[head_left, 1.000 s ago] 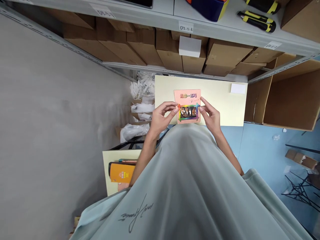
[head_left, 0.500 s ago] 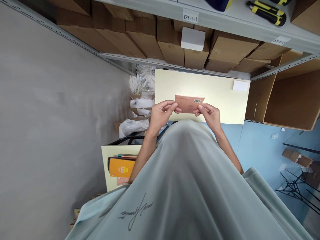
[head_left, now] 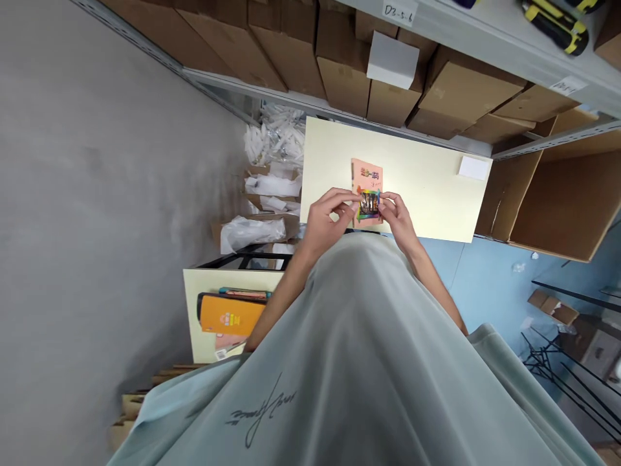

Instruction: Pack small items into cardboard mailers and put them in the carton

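A small pink book (head_left: 367,173) stands in portrait position over the pale table, its front cover facing me. Dark lettering runs near the top, and a rainbow-edged picture (head_left: 369,204) fills the lower part. My left hand (head_left: 334,210) is closed at the lower left side, thumb and forefinger tips by the picture. On the opposite edge, my right hand (head_left: 395,213) pinches the book between thumb and fingers. Parts of the fingers behind the cover are hidden.
Cardboard boxes (head_left: 344,87) line the shelf above the pale table (head_left: 431,188). An open carton (head_left: 565,194) stands right. Bagged white items (head_left: 279,139) lie left. An orange package (head_left: 233,314) sits on a lower left surface. A utility knife (head_left: 557,26) rests at top right.
The book has turned from its barcoded back, held sideways, to its front cover, held upright. My hands have come closer together, and the camera view has shifted slightly.
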Motion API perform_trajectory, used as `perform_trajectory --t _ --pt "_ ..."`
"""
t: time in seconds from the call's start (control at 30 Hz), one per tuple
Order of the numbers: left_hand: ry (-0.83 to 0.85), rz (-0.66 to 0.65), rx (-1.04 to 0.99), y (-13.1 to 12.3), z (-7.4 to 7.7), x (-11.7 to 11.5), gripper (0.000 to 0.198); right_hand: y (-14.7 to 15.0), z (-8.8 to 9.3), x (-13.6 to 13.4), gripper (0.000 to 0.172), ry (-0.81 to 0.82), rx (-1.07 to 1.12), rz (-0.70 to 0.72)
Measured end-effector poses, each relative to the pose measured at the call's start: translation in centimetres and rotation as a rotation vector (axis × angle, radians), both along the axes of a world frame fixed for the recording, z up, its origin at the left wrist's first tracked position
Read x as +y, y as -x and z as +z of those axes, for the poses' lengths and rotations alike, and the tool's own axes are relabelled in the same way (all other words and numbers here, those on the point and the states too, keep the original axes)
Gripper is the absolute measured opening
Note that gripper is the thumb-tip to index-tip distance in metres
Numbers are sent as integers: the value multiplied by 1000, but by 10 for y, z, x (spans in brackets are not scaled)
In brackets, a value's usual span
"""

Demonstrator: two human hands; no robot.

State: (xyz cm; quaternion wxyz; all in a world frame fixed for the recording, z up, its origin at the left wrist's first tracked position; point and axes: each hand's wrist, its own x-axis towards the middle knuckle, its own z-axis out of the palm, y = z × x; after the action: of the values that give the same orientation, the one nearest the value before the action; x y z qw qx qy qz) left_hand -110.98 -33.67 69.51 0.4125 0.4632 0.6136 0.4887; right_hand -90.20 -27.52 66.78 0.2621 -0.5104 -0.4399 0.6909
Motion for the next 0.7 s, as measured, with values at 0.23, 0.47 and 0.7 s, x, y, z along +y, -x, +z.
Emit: perform_trajectory --t 0.23,0.47,0.7 --pt "-48 -144 204 -34 -10 -6 16 51 -39 -6 45 268 185 0" --pt "38 21 211 -2 -39 -2 32 88 -78 -11 36 387 53 -158" --pt "213 228 20 91 -145 29 31 122 -147 32 58 168 -196 -119"
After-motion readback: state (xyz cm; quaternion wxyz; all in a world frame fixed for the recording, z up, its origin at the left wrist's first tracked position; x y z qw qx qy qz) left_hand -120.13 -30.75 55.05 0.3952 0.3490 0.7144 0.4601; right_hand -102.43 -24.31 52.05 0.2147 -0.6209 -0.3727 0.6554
